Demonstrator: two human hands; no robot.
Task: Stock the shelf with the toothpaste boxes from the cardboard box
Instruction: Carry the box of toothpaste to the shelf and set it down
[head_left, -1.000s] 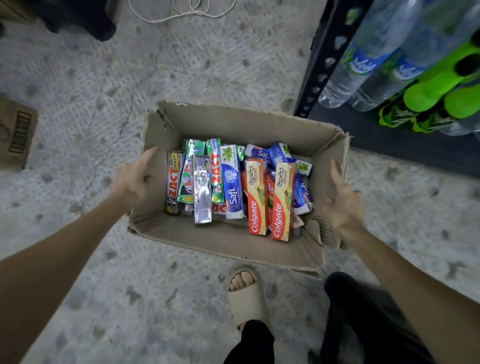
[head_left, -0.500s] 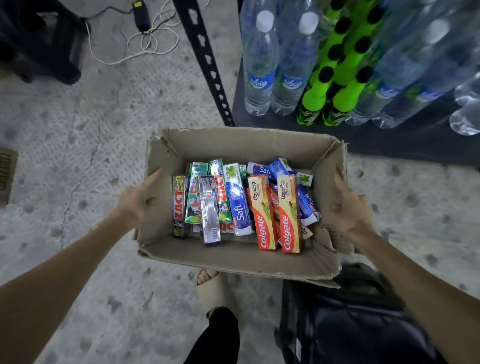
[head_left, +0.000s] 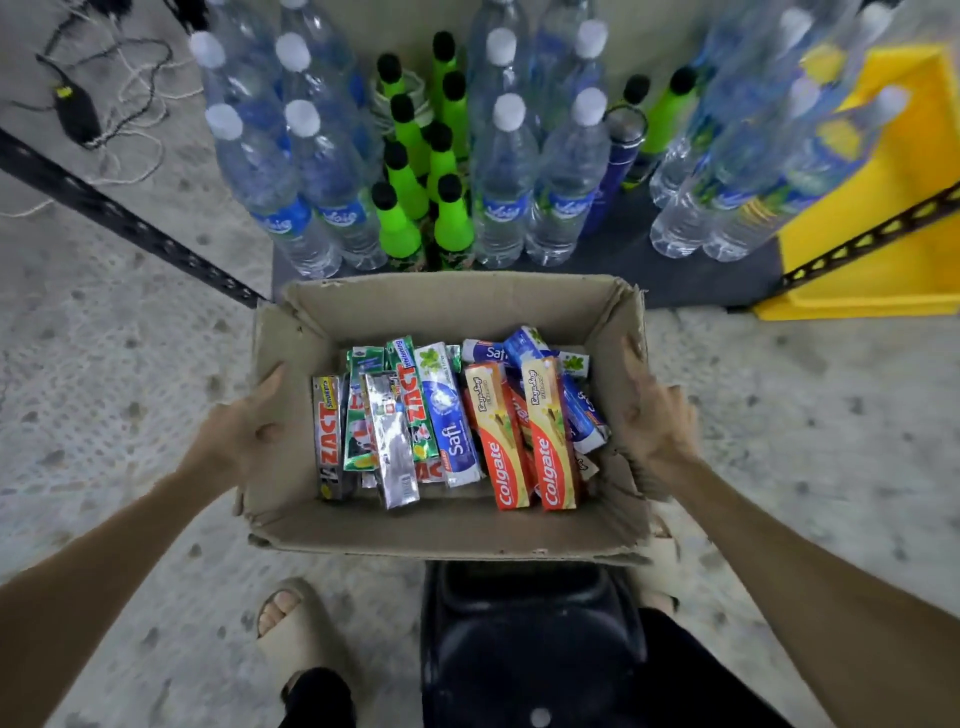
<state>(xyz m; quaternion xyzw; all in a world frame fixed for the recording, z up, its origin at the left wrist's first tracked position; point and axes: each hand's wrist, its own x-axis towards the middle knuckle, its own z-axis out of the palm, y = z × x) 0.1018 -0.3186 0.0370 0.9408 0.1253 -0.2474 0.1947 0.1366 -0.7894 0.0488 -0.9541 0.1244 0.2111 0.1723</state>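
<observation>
An open cardboard box (head_left: 447, 306) hangs above the concrete floor in front of the shelf. Inside lie several toothpaste boxes: two red Colgate boxes (head_left: 550, 436), a blue Safi box (head_left: 452, 415), Zact boxes (head_left: 328, 441) and a silver one (head_left: 395, 447). My left hand (head_left: 236, 434) grips the box's left wall, thumb inside over the rim. My right hand (head_left: 657, 421) grips the right wall the same way. The low dark shelf board (head_left: 691, 283) lies just beyond the box's far edge.
Clear water bottles (head_left: 504, 171) and green bottles with black caps (head_left: 400, 208) crowd the shelf. A yellow bin (head_left: 883, 218) stands at right. Black perforated shelf posts (head_left: 130, 218) run at left and right. A black stool (head_left: 530, 639) and my sandalled foot (head_left: 291, 618) are below the box.
The box has travelled with both hands toward the shelf, and the view has swung forward so more bottles and the yellow bin show. Both grips are unchanged.
</observation>
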